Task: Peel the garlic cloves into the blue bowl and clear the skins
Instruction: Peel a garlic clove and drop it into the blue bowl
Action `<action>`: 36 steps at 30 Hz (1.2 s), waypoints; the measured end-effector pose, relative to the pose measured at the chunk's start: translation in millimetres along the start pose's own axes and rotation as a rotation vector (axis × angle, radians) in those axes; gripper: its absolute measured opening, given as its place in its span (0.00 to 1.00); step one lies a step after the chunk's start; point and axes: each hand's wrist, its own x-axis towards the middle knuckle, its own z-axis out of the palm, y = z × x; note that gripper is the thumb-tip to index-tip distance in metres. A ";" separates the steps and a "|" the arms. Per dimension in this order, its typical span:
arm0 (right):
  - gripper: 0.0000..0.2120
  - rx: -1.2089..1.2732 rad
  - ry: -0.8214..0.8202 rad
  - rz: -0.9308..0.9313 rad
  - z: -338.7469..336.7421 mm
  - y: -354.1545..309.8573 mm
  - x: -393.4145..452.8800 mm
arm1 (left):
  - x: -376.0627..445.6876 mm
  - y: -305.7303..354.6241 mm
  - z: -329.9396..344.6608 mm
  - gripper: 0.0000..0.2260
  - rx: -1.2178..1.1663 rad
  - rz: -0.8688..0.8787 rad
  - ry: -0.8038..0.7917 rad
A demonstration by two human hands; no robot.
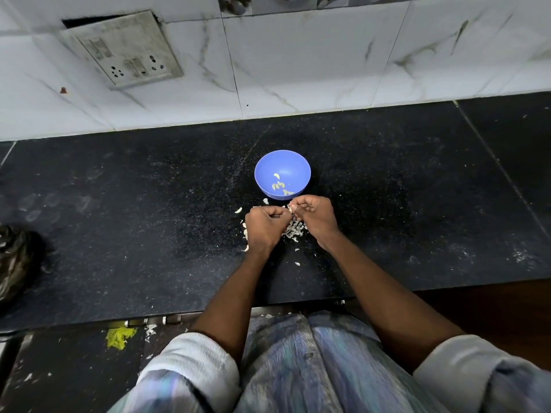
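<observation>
On black counter, both hands' fingers clamped on garlic clove (pixel 290 207), blue bowl (pixel 282 174) behind, no legible writing.

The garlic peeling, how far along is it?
Partly done. A few peeled cloves already lie in the round blue plastic bowl. Both hands, left and right, are working on another clove between them. The papery white skins scattered on the black stone counter remain uncleared.

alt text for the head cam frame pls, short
Both hands, left hand and right hand, pinch a small garlic clove just in front of a round blue plastic bowl holding peeled cloves. White papery skins litter the black speckled stone counter beneath.
</observation>
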 end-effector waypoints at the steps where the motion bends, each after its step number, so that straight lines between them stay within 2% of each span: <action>1: 0.04 0.003 -0.004 -0.001 0.0 -0.3 0.0 | 0.4 -0.6 0.3 0.04 -0.012 -0.010 -0.004; 8: 0.04 0.167 0.013 0.111 0.1 -4.4 1.4 | 3.0 -4.4 0.5 0.05 -0.084 -0.046 -0.043; 13: 0.08 0.250 -0.029 0.172 -2.3 -1.3 -1.1 | 3.0 -6.8 0.7 0.05 -0.026 -0.019 -0.062; 16: 0.07 0.275 -0.055 0.209 -2.3 -1.1 -0.7 | 3.2 -9.1 0.5 0.08 -0.016 -0.013 -0.077; 22: 0.05 0.378 -0.039 0.277 -1.5 -3.2 -0.6 | 3.8 -7.3 0.0 0.05 0.041 0.006 -0.014; 26: 0.06 0.366 -0.020 0.299 -1.9 -3.7 0.6 | 4.0 -5.9 -0.8 0.07 0.040 0.048 0.012; 32: 0.04 0.345 -0.064 0.296 -2.5 -6.0 -3.4 | 2.8 -5.5 -0.5 0.03 0.016 0.151 0.024; 36: 0.05 0.372 -0.081 0.297 -3.6 -7.8 -4.4 | 3.1 -8.0 -0.2 0.02 -0.016 0.118 0.053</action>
